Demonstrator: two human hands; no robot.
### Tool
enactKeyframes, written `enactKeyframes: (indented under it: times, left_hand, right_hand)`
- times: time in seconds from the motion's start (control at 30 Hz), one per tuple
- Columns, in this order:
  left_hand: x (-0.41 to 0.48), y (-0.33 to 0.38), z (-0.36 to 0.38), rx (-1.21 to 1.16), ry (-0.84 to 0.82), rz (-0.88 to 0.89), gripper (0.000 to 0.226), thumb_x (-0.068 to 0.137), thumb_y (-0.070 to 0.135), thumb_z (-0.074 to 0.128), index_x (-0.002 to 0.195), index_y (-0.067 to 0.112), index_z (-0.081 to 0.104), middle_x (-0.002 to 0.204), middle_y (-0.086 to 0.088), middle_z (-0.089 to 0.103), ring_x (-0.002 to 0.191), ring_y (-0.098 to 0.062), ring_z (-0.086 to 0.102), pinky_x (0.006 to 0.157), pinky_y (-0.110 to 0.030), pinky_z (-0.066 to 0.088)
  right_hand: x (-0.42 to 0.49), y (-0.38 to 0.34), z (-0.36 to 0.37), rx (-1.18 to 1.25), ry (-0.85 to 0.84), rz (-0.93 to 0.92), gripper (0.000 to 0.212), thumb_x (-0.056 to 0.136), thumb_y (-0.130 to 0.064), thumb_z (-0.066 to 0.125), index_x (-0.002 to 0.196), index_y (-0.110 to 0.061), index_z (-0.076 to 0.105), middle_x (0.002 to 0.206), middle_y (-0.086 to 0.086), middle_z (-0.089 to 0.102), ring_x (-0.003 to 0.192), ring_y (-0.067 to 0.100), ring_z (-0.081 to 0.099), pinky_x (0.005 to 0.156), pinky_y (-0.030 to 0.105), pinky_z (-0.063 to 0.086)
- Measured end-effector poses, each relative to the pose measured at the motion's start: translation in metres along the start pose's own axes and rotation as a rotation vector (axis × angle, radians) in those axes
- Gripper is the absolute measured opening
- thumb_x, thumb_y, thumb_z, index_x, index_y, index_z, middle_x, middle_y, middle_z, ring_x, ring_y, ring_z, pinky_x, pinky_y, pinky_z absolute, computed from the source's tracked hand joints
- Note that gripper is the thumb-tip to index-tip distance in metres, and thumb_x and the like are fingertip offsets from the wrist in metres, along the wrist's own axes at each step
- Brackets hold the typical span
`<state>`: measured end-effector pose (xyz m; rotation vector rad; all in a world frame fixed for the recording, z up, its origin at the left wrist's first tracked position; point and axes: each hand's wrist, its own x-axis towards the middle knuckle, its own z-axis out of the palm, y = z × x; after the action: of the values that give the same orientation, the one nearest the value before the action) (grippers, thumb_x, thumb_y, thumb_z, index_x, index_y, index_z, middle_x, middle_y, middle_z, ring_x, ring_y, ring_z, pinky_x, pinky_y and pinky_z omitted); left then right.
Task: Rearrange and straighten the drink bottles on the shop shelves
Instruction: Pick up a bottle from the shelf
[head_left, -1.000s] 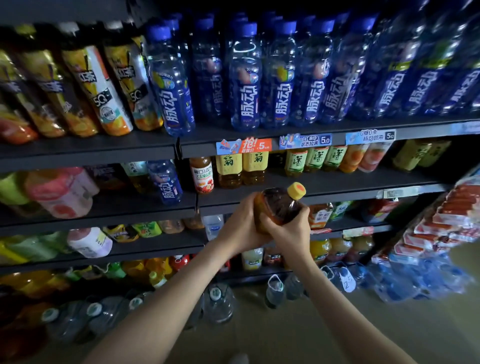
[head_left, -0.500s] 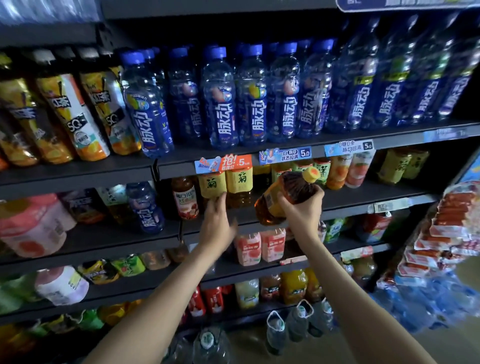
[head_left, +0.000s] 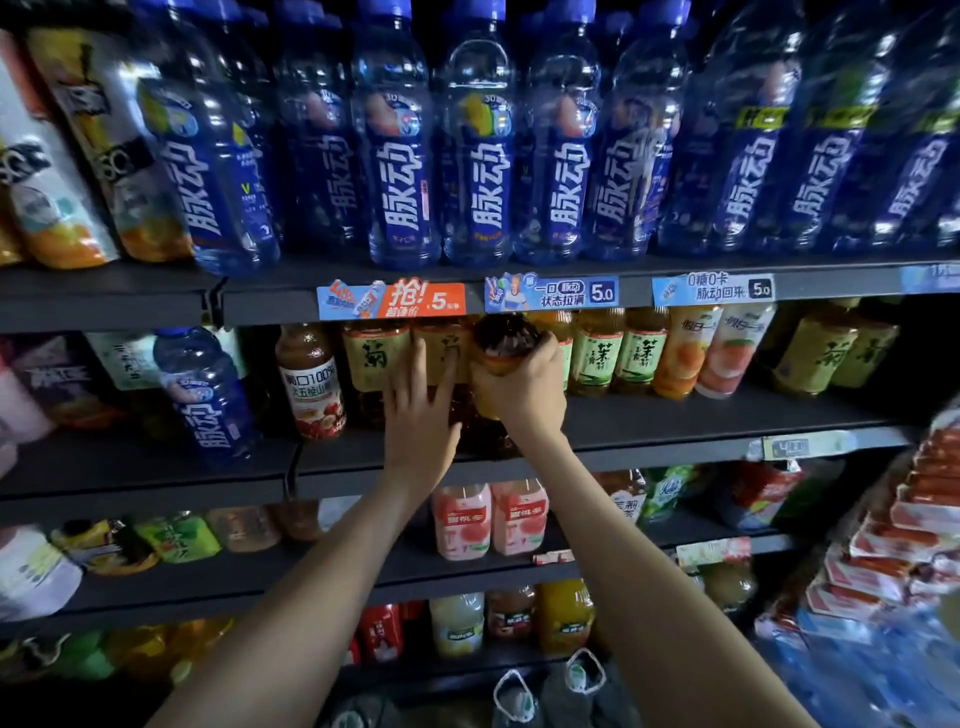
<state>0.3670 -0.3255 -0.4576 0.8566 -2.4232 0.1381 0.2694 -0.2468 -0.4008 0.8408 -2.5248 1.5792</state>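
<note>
**Tea bottle going in under the orange price tag**

Your right hand (head_left: 522, 389) has its fingers clamped round a dark tea bottle (head_left: 501, 340), held just below and right of the orange price tag (head_left: 423, 300). The bottle's top is hidden behind the shelf edge, and you cannot tell whether its base is down yet. Your left hand (head_left: 418, 421), directly below the tag, has its fingers straight and slightly apart against the yellow-labelled tea bottles (head_left: 371, 358), seemingly steadying them.

Above the tag, the blue-capped drink bottles (head_left: 483, 156) stand in an even, front-facing row, so that shelf looks finished. What looks left is to seat this bottle upright. After that comes the lone blue bottle (head_left: 202, 389) leaning well left of and below the tag, then the green-labelled bottles (head_left: 176, 538) lying tipped further below.
</note>
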Motion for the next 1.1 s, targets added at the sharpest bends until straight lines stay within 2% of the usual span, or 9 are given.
enactKeyframes:
  times: [0.17,0.3,0.37,0.47,0.6,0.67,0.77,0.93,1.1]
  left_hand:
    - [0.009,-0.007,0.001,0.009,-0.054,0.016,0.101,0.074,0.029,0.078,0.151,0.021,0.014,0.157,-0.019,0.0,0.142,-0.044,0.009,0.111,-0.059,0.017]
    - [0.013,-0.014,0.002,0.005,-0.063,0.05,0.101,0.068,0.021,0.083,0.15,0.018,0.023,0.157,-0.018,0.007,0.143,-0.04,0.008,0.109,-0.06,0.017]
    - [0.014,-0.018,0.005,0.012,-0.043,0.062,0.099,0.071,0.011,0.079,0.15,0.02,0.021,0.157,-0.015,0.008,0.142,-0.037,0.003,0.109,-0.058,0.01]
    - [0.017,-0.022,0.01,0.056,-0.112,0.075,0.094,0.083,0.004,0.062,0.147,0.027,-0.003,0.154,-0.006,-0.016,0.14,-0.031,-0.018,0.11,-0.051,-0.01]
    - [0.019,-0.025,0.019,0.103,-0.005,0.116,0.092,0.06,-0.005,0.077,0.142,0.015,0.041,0.149,-0.02,0.033,0.134,-0.047,0.032,0.102,-0.063,0.018]
    - [0.019,-0.029,0.023,0.125,0.001,0.15,0.091,0.056,-0.004,0.079,0.139,0.013,0.047,0.145,-0.023,0.039,0.129,-0.048,0.039,0.099,-0.065,0.024]
    - [0.016,-0.031,0.018,0.054,0.021,0.181,0.087,0.059,-0.008,0.073,0.139,0.012,0.046,0.145,-0.024,0.038,0.13,-0.05,0.036,0.099,-0.066,0.027]
    - [-0.002,-0.048,-0.013,-0.172,-0.203,0.091,0.086,0.08,0.015,0.067,0.15,0.021,0.017,0.157,-0.019,0.008,0.145,-0.034,0.003,0.114,-0.045,0.005]
    - [-0.044,-0.09,-0.065,-0.267,-0.428,-0.103,0.082,0.087,0.02,0.06,0.151,0.019,0.009,0.158,-0.014,0.002,0.146,-0.031,0.004,0.118,-0.043,0.011]
  right_hand:
    - [0.009,0.007,0.01,-0.056,0.025,-0.004,0.099,0.069,-0.05,0.075,0.14,-0.005,0.023,0.133,0.01,0.04,0.125,0.031,0.041,0.085,0.045,0.047]
    - [0.012,0.019,0.009,-0.083,-0.014,-0.019,0.108,0.071,-0.042,0.079,0.146,0.0,0.013,0.141,0.016,0.032,0.133,0.033,0.03,0.094,0.045,0.043]
    - [0.005,0.035,0.011,-0.115,-0.069,0.008,0.103,0.072,-0.037,0.079,0.144,0.002,0.016,0.138,0.018,0.034,0.131,0.035,0.032,0.096,0.041,0.042]
    - [-0.005,0.049,0.016,-0.18,-0.096,0.04,0.084,0.078,-0.038,0.074,0.135,0.003,0.027,0.133,0.018,0.039,0.125,0.034,0.038,0.092,0.038,0.044]
    - [0.003,0.042,0.025,-0.186,-0.091,0.062,0.08,0.079,-0.038,0.073,0.133,0.002,0.028,0.133,0.018,0.04,0.126,0.033,0.038,0.091,0.037,0.045]
    - [0.006,0.038,0.031,-0.208,-0.098,0.075,0.086,0.081,-0.039,0.071,0.139,0.002,0.022,0.139,0.018,0.036,0.13,0.032,0.035,0.094,0.035,0.044]
    - [0.009,0.036,0.036,-0.216,-0.103,0.097,0.089,0.082,-0.039,0.07,0.141,0.002,0.017,0.141,0.018,0.032,0.132,0.032,0.032,0.093,0.037,0.045]
    - [-0.003,0.021,0.026,-0.11,-0.117,0.175,0.094,0.082,-0.025,0.072,0.147,0.0,0.009,0.146,0.019,0.026,0.136,0.033,0.026,0.103,0.039,0.036]
    - [-0.057,-0.009,0.029,-0.187,-0.234,0.021,0.078,0.088,-0.017,0.064,0.145,0.003,0.015,0.141,0.021,0.03,0.133,0.033,0.027,0.11,0.032,0.024]
